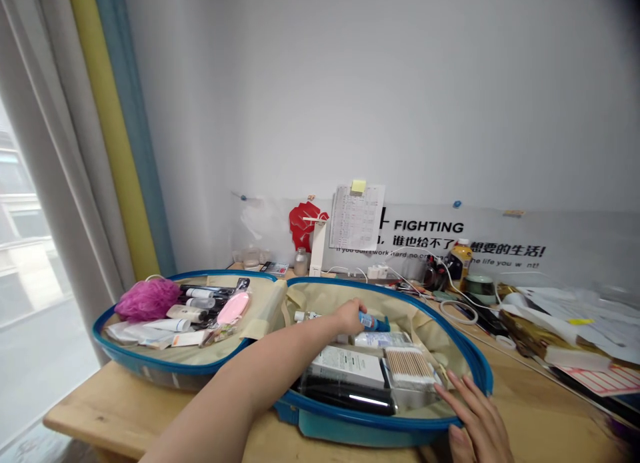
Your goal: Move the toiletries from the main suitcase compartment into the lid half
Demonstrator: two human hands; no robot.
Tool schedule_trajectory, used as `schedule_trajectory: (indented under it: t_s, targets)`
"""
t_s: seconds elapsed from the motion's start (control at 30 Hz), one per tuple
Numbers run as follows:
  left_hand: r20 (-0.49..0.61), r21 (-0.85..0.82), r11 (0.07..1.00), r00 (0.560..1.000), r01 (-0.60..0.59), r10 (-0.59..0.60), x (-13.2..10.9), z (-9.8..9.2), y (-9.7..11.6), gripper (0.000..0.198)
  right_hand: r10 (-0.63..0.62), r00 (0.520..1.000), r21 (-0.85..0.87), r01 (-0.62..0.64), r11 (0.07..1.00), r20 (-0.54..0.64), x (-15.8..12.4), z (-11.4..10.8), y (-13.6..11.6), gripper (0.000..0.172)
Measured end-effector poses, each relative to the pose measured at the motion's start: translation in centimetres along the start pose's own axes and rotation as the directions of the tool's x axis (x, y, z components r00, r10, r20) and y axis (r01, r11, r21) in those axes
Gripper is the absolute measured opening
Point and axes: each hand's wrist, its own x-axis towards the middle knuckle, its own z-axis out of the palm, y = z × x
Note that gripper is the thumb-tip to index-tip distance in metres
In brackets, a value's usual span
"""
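An open blue case [390, 438] lies on the wooden table, its two halves spread side by side. Reaching into the right half, my left hand [350, 318] is closed on a small blue bottle [369, 322] near the back. My right hand [473, 410] rests at the right half's front right rim, fingers spread, beside a box of cotton swabs [407, 366]. Left of the swabs are a white box [347, 366] and a black glossy object [347, 394]. A white packet [383, 340] lies just below the blue bottle.
In the left half are a pink bath puff [149, 299], a pink oval item [234, 309], tubes and small bottles. Cables, papers [590, 316] and a yellow-labelled bottle [459, 264] crowd the table [100, 410] at the right. A banner [425, 233] hangs on the wall behind.
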Motion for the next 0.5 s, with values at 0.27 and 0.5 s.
schedule_trajectory:
  t_s: [0.27, 0.5]
  targets:
    - [0.098, 0.065, 0.998, 0.995, -0.005, -0.002, -0.5, -0.3, 1.0, 0.037, 0.025, 1.0, 0.011, -0.025, 1.0, 0.018, -0.2, -0.1, 0.0, 0.039]
    - [0.178, -0.042, 0.993, 0.977, -0.11, 0.116, -3.1, -3.6, 4.5, 0.034, -0.027, 1.0, -0.016, 0.027, 1.0, 0.009, 0.0, -0.1, 0.2, 0.04]
